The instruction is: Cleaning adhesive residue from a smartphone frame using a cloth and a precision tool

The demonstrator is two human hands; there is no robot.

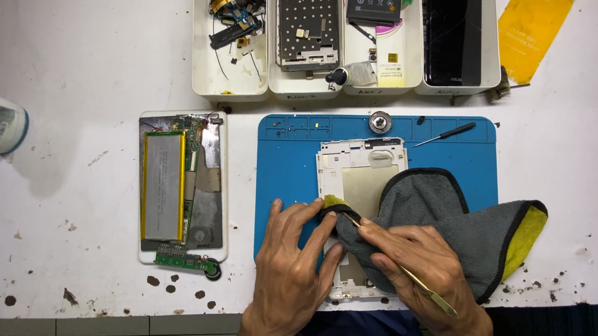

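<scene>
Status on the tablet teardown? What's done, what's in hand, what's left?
Done: opened tablet lies apart left of the blue mat, battery and boards exposed; parts sorted into white trays. In hand: left hand steadies the white frame; right hand holds a thin metal tool and grey cloth on it. Left: most of the frame, likely; reassembly not begun.

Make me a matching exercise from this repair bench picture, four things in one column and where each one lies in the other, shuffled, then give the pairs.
Things:
1. grey cloth
2. small screwdriver
3. opened tablet with battery
4. yellow strip

Places:
A. on the white table, left of the blue mat
B. top right of the table
C. upper edge of the blue mat
D. draped over the white frame, under the right hand

Pairs: 1-D, 2-C, 3-A, 4-B
</scene>
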